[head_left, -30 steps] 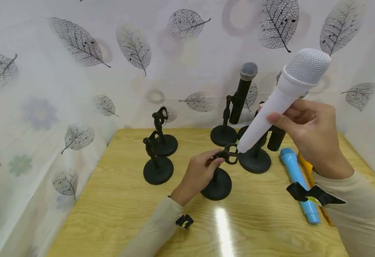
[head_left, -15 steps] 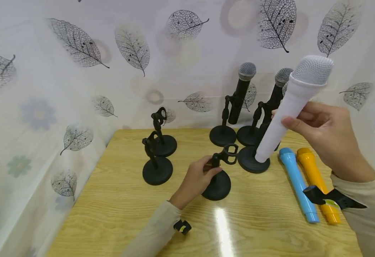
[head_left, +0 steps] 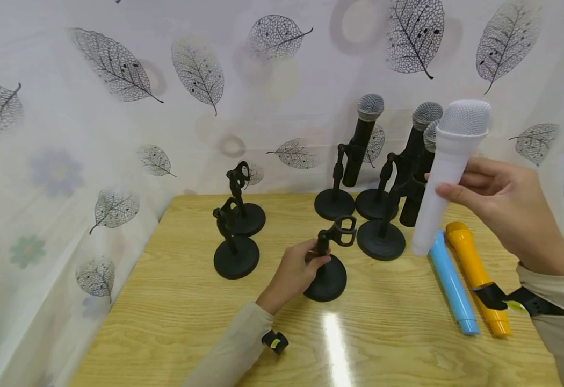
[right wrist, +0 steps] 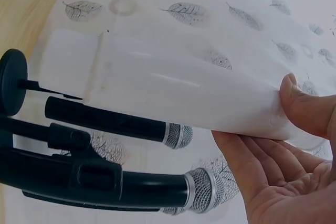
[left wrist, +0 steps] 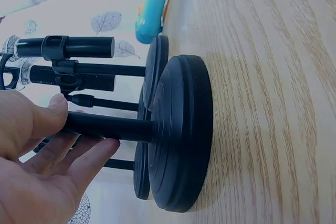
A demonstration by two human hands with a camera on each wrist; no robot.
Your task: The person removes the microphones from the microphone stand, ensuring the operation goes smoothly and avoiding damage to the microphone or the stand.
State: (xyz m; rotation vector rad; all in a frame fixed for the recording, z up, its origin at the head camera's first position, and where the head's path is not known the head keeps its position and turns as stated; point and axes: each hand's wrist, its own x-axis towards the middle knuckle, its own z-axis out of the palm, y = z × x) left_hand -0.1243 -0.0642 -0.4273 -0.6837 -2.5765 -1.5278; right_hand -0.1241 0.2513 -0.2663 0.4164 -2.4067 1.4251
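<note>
My left hand grips the post of a black microphone stand, whose round base is on the wooden table. In the left wrist view, the thumb and fingers wrap the post above the base. The stand's ring clip points right with nothing in it. My right hand holds a white microphone by its body, mesh head up and tilted slightly right, off the table. It overlaps the black microphones behind it. In the right wrist view, thumb and fingers lie on opposite sides of the white body.
Three stands with black microphones are grouped at the back right. Two stands with bare clips are at the left. A blue microphone and a yellow microphone lie side by side at the right. A leaf-patterned cloth hangs behind.
The white microphone has moved right and down, away from the ring clip, and become more upright. My left hand has slid from the clip down to the stand's post.
</note>
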